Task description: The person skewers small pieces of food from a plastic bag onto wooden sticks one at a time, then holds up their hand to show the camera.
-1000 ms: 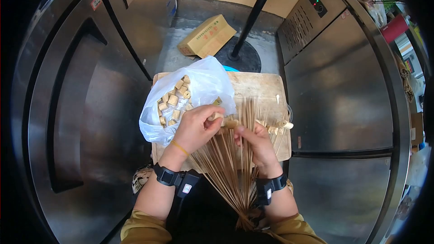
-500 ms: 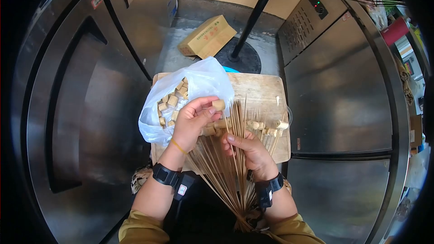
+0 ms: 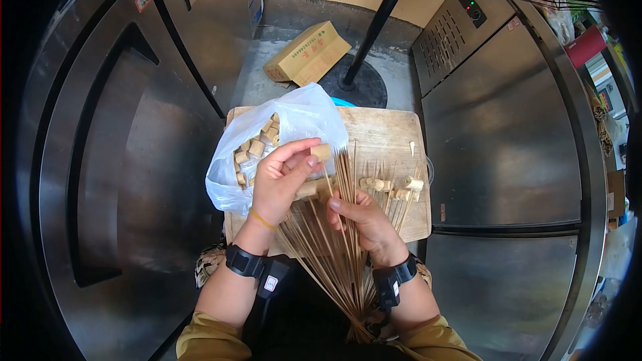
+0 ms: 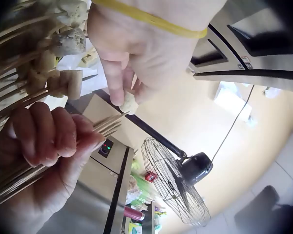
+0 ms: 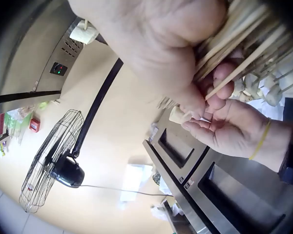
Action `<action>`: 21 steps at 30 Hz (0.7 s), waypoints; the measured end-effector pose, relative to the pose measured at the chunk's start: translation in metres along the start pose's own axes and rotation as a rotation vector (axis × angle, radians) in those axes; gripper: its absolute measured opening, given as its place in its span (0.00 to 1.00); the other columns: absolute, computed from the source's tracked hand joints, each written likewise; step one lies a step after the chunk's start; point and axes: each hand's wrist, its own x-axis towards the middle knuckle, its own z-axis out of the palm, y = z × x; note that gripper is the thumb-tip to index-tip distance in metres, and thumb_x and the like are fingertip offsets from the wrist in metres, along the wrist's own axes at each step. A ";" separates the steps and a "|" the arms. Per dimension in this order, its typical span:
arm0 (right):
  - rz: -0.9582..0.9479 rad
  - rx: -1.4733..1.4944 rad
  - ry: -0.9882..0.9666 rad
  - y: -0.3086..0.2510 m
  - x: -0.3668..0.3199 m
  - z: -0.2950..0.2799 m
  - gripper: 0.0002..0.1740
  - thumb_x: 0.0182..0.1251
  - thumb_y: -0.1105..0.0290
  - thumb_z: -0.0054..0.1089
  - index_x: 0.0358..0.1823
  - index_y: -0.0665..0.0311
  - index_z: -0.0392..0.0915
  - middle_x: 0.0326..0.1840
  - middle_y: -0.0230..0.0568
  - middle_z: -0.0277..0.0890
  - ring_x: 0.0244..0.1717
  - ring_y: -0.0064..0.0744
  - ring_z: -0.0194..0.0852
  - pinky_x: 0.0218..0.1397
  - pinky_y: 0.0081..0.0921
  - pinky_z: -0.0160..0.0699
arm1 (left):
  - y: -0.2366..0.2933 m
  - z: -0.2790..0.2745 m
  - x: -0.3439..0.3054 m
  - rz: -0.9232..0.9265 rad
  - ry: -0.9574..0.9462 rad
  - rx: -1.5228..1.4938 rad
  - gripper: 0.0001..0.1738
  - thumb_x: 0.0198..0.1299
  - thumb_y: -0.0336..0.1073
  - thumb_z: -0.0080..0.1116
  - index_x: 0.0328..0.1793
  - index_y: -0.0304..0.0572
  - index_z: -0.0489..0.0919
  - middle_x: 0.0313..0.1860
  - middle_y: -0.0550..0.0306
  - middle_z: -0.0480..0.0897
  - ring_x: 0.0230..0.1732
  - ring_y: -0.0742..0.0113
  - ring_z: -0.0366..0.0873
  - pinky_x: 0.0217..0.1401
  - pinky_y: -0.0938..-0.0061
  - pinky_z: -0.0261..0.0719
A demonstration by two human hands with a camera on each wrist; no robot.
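My left hand (image 3: 284,177) pinches a small tan food cube (image 3: 322,152) between thumb and fingertips, right at the tips of a fanned bundle of bamboo skewers (image 3: 338,241). My right hand (image 3: 364,224) grips that bundle around its middle. Some skewers on the right carry threaded cubes (image 3: 394,188). In the left wrist view the cube (image 4: 128,103) sits just above the skewer tips (image 4: 110,124), and the right hand (image 4: 44,161) wraps the sticks. The right wrist view shows the cube (image 5: 178,115) beside the left hand (image 5: 234,131).
A clear plastic bag (image 3: 281,140) of more cubes lies on a wooden cutting board (image 3: 388,135). Steel fridge doors (image 3: 127,160) flank both sides. A cardboard box (image 3: 306,53) and a fan's black pole base (image 3: 361,80) are on the floor beyond.
The left hand lifted a cube from beside the bag up to the skewer tips. The right hand slid slightly down the bundle and tilted the skewers upright.
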 end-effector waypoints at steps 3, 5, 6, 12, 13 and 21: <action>0.006 -0.011 0.006 0.002 0.003 -0.003 0.06 0.63 0.68 0.62 0.36 0.60 0.75 0.24 0.30 0.75 0.23 0.18 0.72 0.26 0.13 0.68 | 0.003 -0.002 -0.001 0.053 -0.043 0.155 0.15 0.61 0.23 0.55 0.55 0.34 0.77 0.49 0.55 0.80 0.46 0.71 0.79 0.52 0.78 0.78; 0.005 0.005 0.017 0.001 0.002 -0.002 0.06 0.62 0.69 0.63 0.36 0.60 0.75 0.24 0.30 0.75 0.23 0.18 0.72 0.26 0.13 0.69 | -0.002 -0.001 -0.001 0.055 -0.035 0.130 0.15 0.60 0.23 0.56 0.54 0.34 0.78 0.48 0.56 0.80 0.45 0.72 0.79 0.50 0.78 0.79; 0.005 0.013 0.021 0.001 0.001 -0.001 0.06 0.62 0.69 0.63 0.35 0.60 0.75 0.24 0.30 0.75 0.23 0.18 0.72 0.26 0.13 0.69 | -0.004 0.000 -0.002 0.055 -0.030 0.119 0.14 0.60 0.23 0.56 0.53 0.34 0.78 0.48 0.56 0.80 0.45 0.73 0.79 0.49 0.78 0.79; -0.026 0.056 0.043 -0.001 -0.003 -0.003 0.05 0.61 0.72 0.63 0.35 0.60 0.75 0.25 0.29 0.75 0.23 0.18 0.73 0.25 0.13 0.71 | -0.002 0.011 -0.009 0.308 -0.012 0.484 0.12 0.57 0.23 0.57 0.47 0.37 0.81 0.44 0.52 0.82 0.41 0.67 0.81 0.43 0.77 0.80; -0.028 0.054 0.049 -0.001 -0.003 -0.003 0.05 0.61 0.72 0.63 0.35 0.60 0.75 0.25 0.29 0.75 0.23 0.18 0.73 0.25 0.13 0.71 | -0.001 0.012 -0.009 0.365 -0.012 0.548 0.12 0.56 0.23 0.58 0.47 0.37 0.81 0.43 0.51 0.82 0.40 0.64 0.82 0.42 0.77 0.80; -0.085 0.013 0.081 -0.006 -0.005 -0.010 0.05 0.62 0.71 0.62 0.37 0.61 0.76 0.25 0.28 0.75 0.24 0.17 0.73 0.25 0.13 0.71 | -0.010 0.022 -0.014 0.627 -0.091 0.860 0.11 0.51 0.24 0.61 0.42 0.39 0.82 0.37 0.52 0.82 0.38 0.56 0.79 0.40 0.70 0.76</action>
